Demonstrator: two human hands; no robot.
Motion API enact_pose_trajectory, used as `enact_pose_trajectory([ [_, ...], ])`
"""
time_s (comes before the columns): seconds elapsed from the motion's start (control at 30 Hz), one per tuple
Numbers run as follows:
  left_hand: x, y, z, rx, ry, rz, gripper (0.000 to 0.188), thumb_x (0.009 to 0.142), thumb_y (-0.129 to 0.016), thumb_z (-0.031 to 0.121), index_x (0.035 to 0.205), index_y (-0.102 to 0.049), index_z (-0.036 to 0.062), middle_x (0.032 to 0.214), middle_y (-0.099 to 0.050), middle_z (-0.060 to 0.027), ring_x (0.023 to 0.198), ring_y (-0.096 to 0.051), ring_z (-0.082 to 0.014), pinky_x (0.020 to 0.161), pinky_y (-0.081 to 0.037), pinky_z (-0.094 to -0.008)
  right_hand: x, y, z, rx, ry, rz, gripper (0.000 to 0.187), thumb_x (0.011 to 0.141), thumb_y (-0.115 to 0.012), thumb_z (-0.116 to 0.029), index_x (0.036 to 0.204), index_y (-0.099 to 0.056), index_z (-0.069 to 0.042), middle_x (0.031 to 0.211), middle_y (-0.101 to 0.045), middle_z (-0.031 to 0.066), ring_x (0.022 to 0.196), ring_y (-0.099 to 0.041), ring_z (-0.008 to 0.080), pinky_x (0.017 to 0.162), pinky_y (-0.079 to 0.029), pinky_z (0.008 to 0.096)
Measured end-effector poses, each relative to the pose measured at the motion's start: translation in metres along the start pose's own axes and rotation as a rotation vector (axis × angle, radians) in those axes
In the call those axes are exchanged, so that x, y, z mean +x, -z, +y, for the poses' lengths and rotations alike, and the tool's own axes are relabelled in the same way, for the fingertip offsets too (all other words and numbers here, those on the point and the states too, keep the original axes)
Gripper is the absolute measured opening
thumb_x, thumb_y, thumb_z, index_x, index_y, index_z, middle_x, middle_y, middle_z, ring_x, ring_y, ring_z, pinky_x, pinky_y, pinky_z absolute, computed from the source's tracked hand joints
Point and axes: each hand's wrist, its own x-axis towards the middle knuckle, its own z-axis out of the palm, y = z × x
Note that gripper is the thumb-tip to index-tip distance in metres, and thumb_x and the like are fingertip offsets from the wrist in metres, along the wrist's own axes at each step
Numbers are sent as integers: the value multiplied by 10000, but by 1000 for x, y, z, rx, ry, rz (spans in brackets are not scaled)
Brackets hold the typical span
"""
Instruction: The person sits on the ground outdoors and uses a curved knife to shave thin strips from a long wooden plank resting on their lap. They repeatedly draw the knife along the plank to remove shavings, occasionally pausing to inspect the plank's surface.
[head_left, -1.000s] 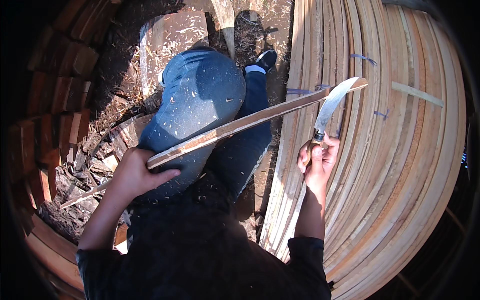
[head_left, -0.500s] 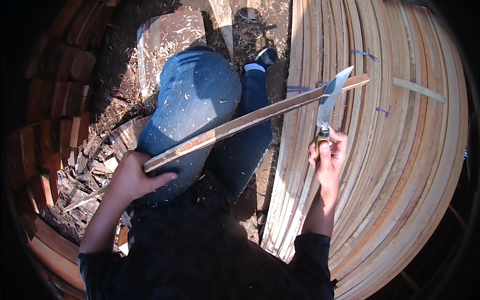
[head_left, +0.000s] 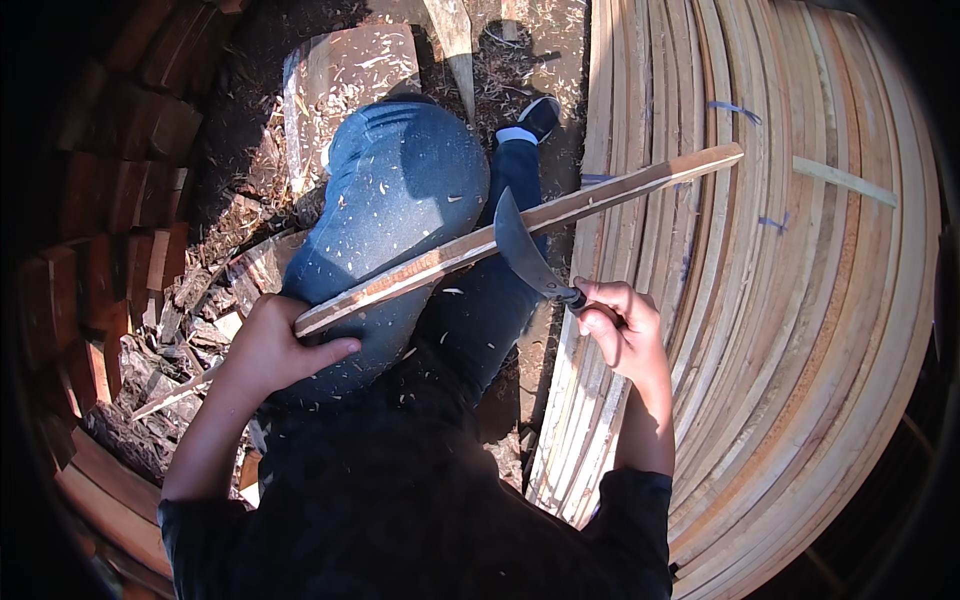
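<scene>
Clasping the wooden strip, slanted across the frame's centre, by its lower end in your left hand and the curved knife, right of centre, in your right hand, you could cut your right leg beneath if the knife skids.

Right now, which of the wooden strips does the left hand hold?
The long slanting strip crossing the blue trousers: its lower-left end is in the left hand, whereas the stacked strips on the right lie side by side.
</scene>
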Motion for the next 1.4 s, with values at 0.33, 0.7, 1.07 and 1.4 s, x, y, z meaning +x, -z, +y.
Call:
enact_pose_trajectory([
  [0.33,-4,-4,1,36,-35,36,481,640,-819,414,708,-663,-36,538,-581,-152,513,-615,-267,538,-479,-345,-19,18,-8,419,-90,602,324,943,-557,-215,1218,-440,-89,630,-508,28,469,-445,57,395,-330,190],
  [0.7,-1,-8,-4,-30,-16,-4,458,660,-816,384,698,-651,-41,535,-577,-131,500,-595,-206,534,-466,-335,-10,-13,-3,302,-249,298,271,935,-551,-102,1187,-464,-52,702,-564,52,547,-505,57,461,-398,189],
  [1.07,-3,2,6,-24,31,-55,440,673,-811,371,762,-676,-38,564,-606,-125,532,-611,-176,550,-474,-317,2,-18,-36,-176,-106,-121,289,881,-631,-77,1133,-541,33,868,-657,56,656,-624,143,640,-510,272],
  [1.4,-3,8,4,-66,75,-102,470,656,-827,377,716,-639,-50,591,-600,-87,578,-578,-122,564,-463,-297,-31,11,-16,186,-255,508,347,946,-550,-185,1246,-406,-86,651,-520,28,497,-456,44,397,-317,173],
])
